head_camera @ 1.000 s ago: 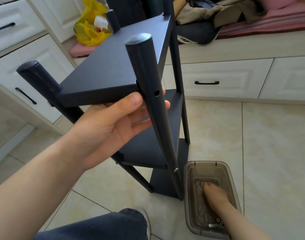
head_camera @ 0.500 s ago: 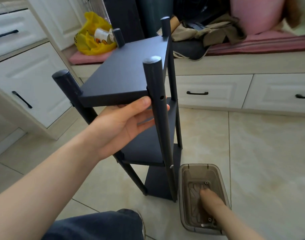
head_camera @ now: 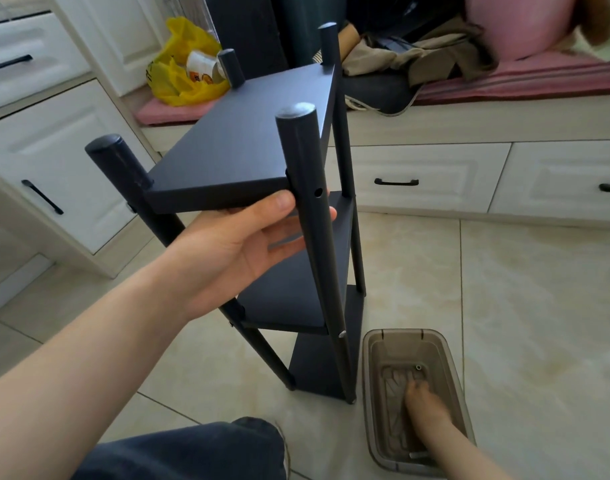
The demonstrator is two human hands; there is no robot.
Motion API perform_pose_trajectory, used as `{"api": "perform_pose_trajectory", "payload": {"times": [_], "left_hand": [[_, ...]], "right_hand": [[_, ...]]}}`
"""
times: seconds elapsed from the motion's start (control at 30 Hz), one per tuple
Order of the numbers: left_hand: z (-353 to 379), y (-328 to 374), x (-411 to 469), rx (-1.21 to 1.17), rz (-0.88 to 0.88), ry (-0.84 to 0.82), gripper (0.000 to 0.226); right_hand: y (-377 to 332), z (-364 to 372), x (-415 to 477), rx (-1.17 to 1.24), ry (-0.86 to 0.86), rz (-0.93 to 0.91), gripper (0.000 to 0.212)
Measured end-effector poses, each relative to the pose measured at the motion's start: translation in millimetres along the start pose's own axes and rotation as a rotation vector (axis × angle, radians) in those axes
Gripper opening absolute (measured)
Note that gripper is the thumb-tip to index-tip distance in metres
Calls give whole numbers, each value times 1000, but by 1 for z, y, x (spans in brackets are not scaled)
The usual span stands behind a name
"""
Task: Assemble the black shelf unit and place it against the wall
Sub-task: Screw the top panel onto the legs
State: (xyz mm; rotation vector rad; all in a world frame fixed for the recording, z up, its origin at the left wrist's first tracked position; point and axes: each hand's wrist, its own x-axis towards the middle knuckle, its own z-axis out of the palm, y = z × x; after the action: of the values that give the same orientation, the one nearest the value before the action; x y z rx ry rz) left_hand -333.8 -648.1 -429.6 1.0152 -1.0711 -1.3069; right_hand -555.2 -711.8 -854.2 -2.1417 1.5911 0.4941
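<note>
While the black shelf unit (head_camera: 241, 147) stands upright, left hand (head_camera: 234, 251): clasps its near post (head_camera: 327, 289)
Right hand (head_camera: 423, 398): inside plastic box (head_camera: 367, 393), grip unclear

The shelf unit (head_camera: 237, 143) is matte black all over; the tub (head_camera: 459, 375) is a smoky, translucent brown; the floor tiles (head_camera: 538, 306) are cream with faint beige marbling; the drawers (head_camera: 435, 174) are white with black handles (head_camera: 396, 182); the bag (head_camera: 179, 84) is bright yellow; the mat (head_camera: 521, 81) is pink with darker stripes.
</note>
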Motion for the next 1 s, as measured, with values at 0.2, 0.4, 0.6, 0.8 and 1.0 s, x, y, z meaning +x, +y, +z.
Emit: {"api": "perform_pose_trajectory", "payload": {"times": [0.2, 0.4, 0.6, 0.8, 1.0], "left_hand": [[-2, -1, 2, 8, 4, -18, 41], [-1, -1, 2, 3, -3, -25, 37], [4, 3, -2, -16, -20, -14, 25], [12, 5, -7, -52, -25, 29, 34], [17, 2, -11, -139, -20, 81, 38]], "right_hand": [[-5, -2, -3, -47, -29, -16, 42], [-14, -30, -15, -70, -72, -81, 38], [-41, -121, -35, -83, -23, -225, 30], [-60, -227, -78, -146, 44, -323, 24], [-56, -295, -146, 250, 118, -447, 7]]}}
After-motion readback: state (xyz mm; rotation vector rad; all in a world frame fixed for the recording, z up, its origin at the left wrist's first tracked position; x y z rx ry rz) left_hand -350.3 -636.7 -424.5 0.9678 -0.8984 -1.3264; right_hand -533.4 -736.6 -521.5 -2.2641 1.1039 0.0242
